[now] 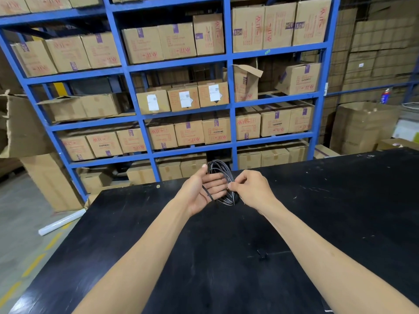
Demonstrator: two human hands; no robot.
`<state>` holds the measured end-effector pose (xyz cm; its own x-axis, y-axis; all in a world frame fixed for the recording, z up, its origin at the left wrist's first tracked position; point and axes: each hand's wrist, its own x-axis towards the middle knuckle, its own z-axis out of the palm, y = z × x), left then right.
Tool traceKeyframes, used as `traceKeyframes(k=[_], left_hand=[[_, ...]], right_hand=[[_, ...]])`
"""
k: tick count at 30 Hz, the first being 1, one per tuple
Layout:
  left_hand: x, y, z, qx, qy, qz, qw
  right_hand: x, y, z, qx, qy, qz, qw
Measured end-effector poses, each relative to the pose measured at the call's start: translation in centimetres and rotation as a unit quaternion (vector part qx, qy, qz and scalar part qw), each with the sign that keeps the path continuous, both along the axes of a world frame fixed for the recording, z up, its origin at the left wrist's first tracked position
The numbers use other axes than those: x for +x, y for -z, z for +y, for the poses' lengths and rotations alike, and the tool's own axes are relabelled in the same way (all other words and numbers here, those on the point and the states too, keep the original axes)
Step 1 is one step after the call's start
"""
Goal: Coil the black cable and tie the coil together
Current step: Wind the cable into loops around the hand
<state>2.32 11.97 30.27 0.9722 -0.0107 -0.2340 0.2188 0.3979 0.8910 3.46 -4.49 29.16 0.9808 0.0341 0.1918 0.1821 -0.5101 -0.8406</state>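
Observation:
The black cable (219,169) is wound into a coil of several loops, held upright above the black table (340,223). My left hand (204,190) has its palm up inside the coil, fingers spread, thumb resting on the top loops. A loose cable end crosses that palm. My right hand (250,188) pinches the coil's right side between thumb and fingertips. The lower loops hang just over the tabletop.
A small dark piece (262,254) lies on the table near me. Beyond the table's far edge stands a blue shelf rack (231,103) full of cardboard boxes. A white tube (61,222) lies on the floor at left, next to more boxes.

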Motion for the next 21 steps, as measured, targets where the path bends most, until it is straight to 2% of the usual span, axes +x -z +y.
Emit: traceKeyframes(k=[3, 5, 7, 11, 13, 15, 16, 17, 19, 21], left_hand=[[-0.6, 0.1, 0.6, 0.091, -0.001, -0.005, 0.996], [-0.9, -0.1, 0.8, 0.164, -0.037, -0.024, 0.985], [-1.2, -0.5, 1.0, 0.196, -0.066, -0.057, 0.977], [-2.0, -1.8, 0.5, 0.125, -0.002, -0.093, 0.988], [-2.8, -2.5, -1.0, 0.020, 0.018, -0.110, 0.994], [-3.3, -2.9, -2.6, -0.070, -0.007, -0.132, 0.989], [-3.3, -3.0, -3.3, -0.079, -0.031, -0.147, 0.985], [-3.3, -3.0, -3.9, -0.051, -0.057, -0.166, 0.983], [-3.3, -2.6, -4.8, 0.092, -0.099, -0.218, 0.966], [-2.9, -1.6, -5.4, 0.281, -0.118, -0.280, 0.910]], right_hand=[[0.3, 0.0, -1.1, -0.020, 0.008, 0.007, 1.000], [0.5, 0.0, -1.9, -0.018, 0.001, 0.023, 1.000], [0.8, -0.1, -2.7, -0.020, -0.016, 0.036, 0.999], [1.3, -0.3, -3.2, -0.008, -0.041, 0.059, 0.997], [1.4, -0.4, -3.1, 0.016, -0.054, 0.071, 0.996], [1.4, -0.4, -2.8, 0.055, -0.067, 0.088, 0.992], [1.4, -0.5, -2.6, 0.079, -0.073, 0.100, 0.989], [1.3, -0.4, -2.4, 0.104, -0.078, 0.114, 0.985], [1.0, -0.3, -1.9, 0.166, -0.079, 0.143, 0.973], [0.6, -0.3, -1.3, 0.224, -0.073, 0.169, 0.957]])
